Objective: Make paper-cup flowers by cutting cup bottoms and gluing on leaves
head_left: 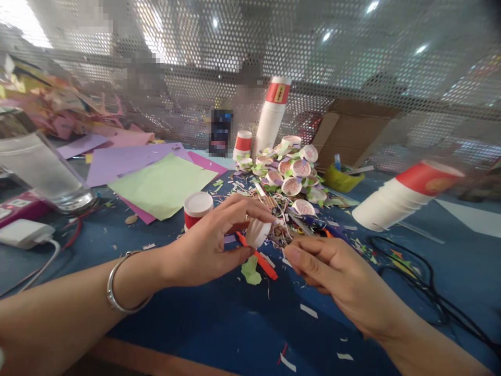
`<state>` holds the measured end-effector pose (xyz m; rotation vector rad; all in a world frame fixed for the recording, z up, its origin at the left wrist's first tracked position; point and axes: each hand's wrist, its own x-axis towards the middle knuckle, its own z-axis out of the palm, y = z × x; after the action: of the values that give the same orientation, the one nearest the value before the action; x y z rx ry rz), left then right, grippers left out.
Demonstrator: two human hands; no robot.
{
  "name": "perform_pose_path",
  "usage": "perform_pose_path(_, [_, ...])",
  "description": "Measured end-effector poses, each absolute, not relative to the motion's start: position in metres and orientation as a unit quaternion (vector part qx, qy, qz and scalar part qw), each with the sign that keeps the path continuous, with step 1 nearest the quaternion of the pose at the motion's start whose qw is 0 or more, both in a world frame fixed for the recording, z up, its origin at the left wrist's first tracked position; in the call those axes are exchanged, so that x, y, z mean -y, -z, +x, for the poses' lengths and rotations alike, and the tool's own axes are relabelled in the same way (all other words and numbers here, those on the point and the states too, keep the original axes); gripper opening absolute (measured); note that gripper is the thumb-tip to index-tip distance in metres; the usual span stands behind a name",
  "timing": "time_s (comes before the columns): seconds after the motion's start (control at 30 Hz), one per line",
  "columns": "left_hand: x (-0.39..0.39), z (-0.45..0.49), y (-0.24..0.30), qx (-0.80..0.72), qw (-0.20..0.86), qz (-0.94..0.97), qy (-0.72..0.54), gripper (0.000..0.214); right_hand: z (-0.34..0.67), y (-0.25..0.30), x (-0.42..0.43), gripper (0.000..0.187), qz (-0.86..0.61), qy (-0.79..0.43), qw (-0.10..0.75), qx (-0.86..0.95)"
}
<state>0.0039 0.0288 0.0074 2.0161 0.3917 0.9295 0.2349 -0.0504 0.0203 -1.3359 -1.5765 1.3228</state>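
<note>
My left hand (213, 243), with a silver bangle on its wrist, pinches a small white paper cup piece (257, 232) between thumb and fingers above the blue table (219, 324). A red paper strip (263, 262) and a green scrap (250, 271) hang just under it. My right hand (332, 274) is curled closed right beside the cup piece, fingertips near it; what it holds is hidden. An upturned red-and-white cup (197, 207) stands just behind my left hand.
A pile of cut cup bottoms and paper scraps (291, 175) lies behind the hands. Cup stacks: one upright (272, 117), one lying at right (407, 193). Coloured paper sheets (160, 183) and a glass (43, 169) at left; black cable (426, 287) at right; cardboard box (352, 133) behind.
</note>
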Motion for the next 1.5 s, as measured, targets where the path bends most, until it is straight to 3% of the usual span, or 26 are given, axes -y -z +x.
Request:
perform_pose_path(0.57, [-0.0281,0.0073,-0.0035,-0.208,0.512,0.737,-0.389,0.044,0.2343,-0.0213,0.0479,0.048,-0.534,-0.465,0.312,0.634])
perform_pose_path(1.23, [-0.0247,0.0076,-0.0078,-0.208,0.47,0.765,-0.389,0.042,0.232,-0.0222,0.0476,0.052,-0.541,-0.413,0.294,0.671])
perform_pose_path(1.5, [-0.0223,0.0055,-0.0103,-0.207,0.383,0.807,-0.399,0.044,0.2306,-0.0238,0.0486,0.051,-0.53,-0.415,0.292,0.68])
